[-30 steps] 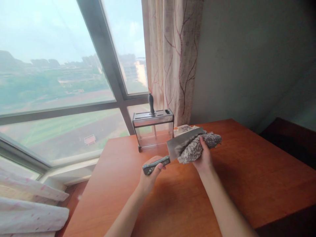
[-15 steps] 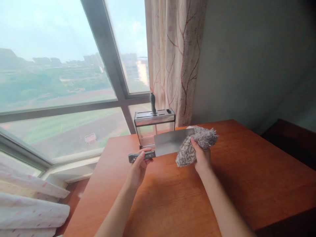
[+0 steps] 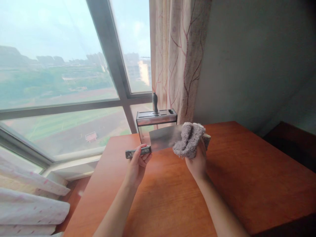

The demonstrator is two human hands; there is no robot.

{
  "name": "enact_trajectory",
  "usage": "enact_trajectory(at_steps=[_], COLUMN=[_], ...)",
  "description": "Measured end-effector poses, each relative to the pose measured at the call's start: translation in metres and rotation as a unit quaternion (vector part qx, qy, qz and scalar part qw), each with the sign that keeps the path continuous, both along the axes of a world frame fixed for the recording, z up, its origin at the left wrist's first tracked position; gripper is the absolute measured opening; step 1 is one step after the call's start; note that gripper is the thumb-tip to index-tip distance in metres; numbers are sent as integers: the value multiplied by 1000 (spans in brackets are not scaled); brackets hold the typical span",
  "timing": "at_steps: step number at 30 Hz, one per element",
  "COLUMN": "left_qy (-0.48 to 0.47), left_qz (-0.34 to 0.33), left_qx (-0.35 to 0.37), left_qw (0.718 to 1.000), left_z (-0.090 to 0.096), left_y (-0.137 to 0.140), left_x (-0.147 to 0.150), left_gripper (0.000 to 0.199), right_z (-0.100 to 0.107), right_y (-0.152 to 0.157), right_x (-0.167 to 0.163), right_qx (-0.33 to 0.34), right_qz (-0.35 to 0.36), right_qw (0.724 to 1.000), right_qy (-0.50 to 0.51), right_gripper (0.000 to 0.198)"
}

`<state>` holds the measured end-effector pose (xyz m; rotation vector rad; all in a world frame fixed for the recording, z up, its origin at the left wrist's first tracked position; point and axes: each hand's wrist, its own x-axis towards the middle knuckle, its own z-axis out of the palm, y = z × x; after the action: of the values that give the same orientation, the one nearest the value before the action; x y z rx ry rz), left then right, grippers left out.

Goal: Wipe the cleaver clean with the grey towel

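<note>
My left hand (image 3: 139, 161) is closed round the dark handle of a cleaver (image 3: 161, 137), whose broad metal blade points right above the table. A bunched grey fluffy cloth (image 3: 189, 141) lies over the blade's right end and hides it. My right hand (image 3: 198, 161) grips this cloth from behind and below; most of its fingers are covered. Just behind the cleaver stands a knife block (image 3: 156, 118) with clear sides and a metal top. A dark handle sticks up out of its top.
The brown wooden table (image 3: 247, 171) reaches to the window. A patterned curtain (image 3: 184, 65) hangs behind the knife block, and pale curtain fabric (image 3: 29, 210) is at lower left. A grey wall (image 3: 251, 65) rises behind the table on the right.
The cloth has shifted a little left along the blade and is bunched differently, its plain grey side now showing. The cleaver has moved slightly left and up, still in my left hand.
</note>
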<state>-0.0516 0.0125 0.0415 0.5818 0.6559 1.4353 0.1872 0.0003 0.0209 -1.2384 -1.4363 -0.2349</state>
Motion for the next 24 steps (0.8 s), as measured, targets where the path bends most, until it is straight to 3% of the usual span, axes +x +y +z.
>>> enact_trajectory(at_steps=[3, 7, 12, 16, 24], left_qy=[17, 63, 97, 107, 82], left_qz=[5, -10, -35, -38, -35], left_qx=[6, 10, 27, 29, 6], left_qw=[1000, 998, 994, 993, 996], left_z=[0, 0, -4, -4, 9], left_y=[-1, -5, -10, -11, -7], left_x=[1, 8, 18, 17, 3], left_gripper=[22, 25, 26, 24, 25], right_z=[7, 13, 13, 14, 15], right_y=[-5, -13, -24, -25, -9], right_x=[-11, -34, -60, -63, -31], right_qx=[-46, -111, -125, -115, -120], right_qz=[13, 10, 72, 89, -29], right_qw=[991, 976, 957, 949, 969], right_qy=[-124, -189, -250, -280, -213], right_gripper=[63, 66, 70, 67, 66])
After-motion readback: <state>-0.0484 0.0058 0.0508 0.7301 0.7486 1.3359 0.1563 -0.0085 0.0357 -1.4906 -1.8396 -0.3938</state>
